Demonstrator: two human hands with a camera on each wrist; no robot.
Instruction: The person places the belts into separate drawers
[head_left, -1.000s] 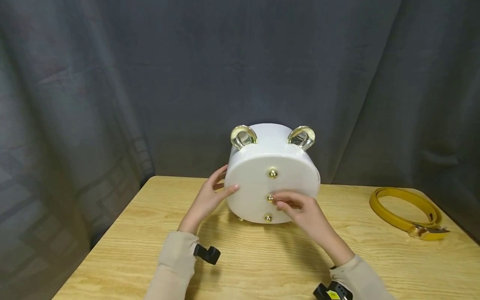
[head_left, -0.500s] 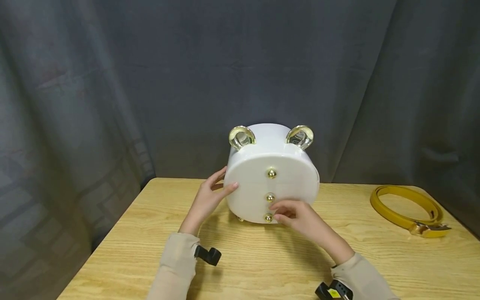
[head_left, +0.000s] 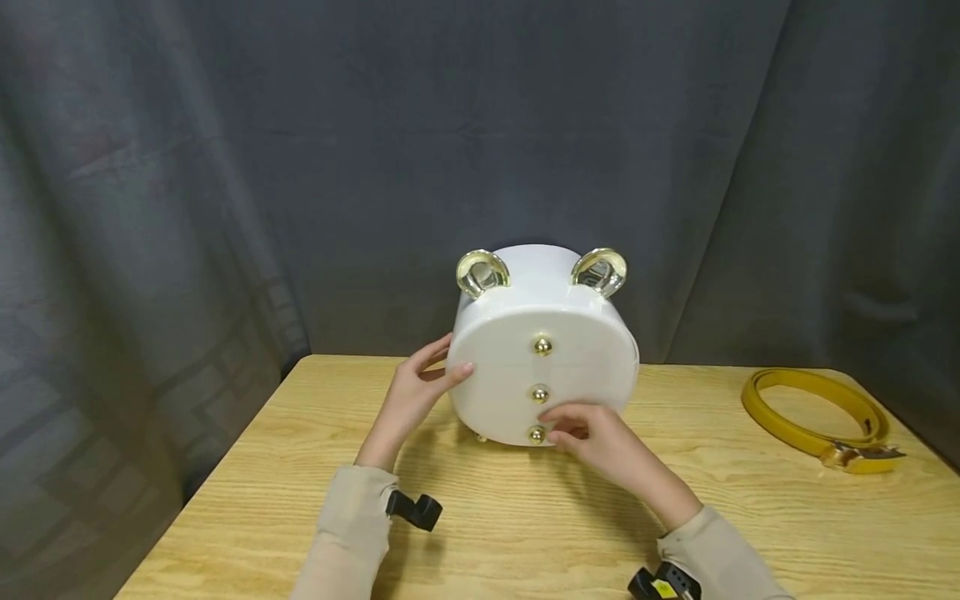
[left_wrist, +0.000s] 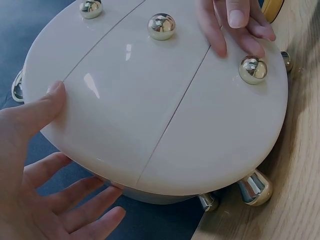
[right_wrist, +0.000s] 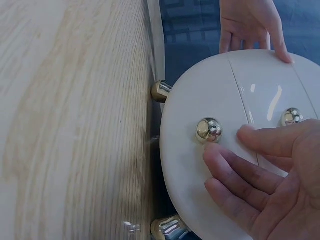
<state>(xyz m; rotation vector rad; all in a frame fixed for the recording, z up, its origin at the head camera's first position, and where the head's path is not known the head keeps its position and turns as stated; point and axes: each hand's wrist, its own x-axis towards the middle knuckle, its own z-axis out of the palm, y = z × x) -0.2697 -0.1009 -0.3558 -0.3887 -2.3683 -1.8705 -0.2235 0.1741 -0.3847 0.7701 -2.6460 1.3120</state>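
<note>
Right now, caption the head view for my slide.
Left hand touching a white box, right hand at its lowest gold knob, yellow belt nearby.

A white rounded case (head_left: 498, 367) stands upright on a wood-grained surface (head_left: 247, 467) before a dark grey curtain (head_left: 480, 125). Two gold ear-shaped fittings (head_left: 482, 272) crown it; three gold knobs (head_left: 540, 393) line its front vertically. The person's left grip (head_left: 420, 385), a bare hand, holds the case's left side, thumb on the front face. The right grip (head_left: 596, 435) is just beside the lowest knob (head_left: 537, 434). A yellow belt (head_left: 783, 429) lies coiled at right.
</note>
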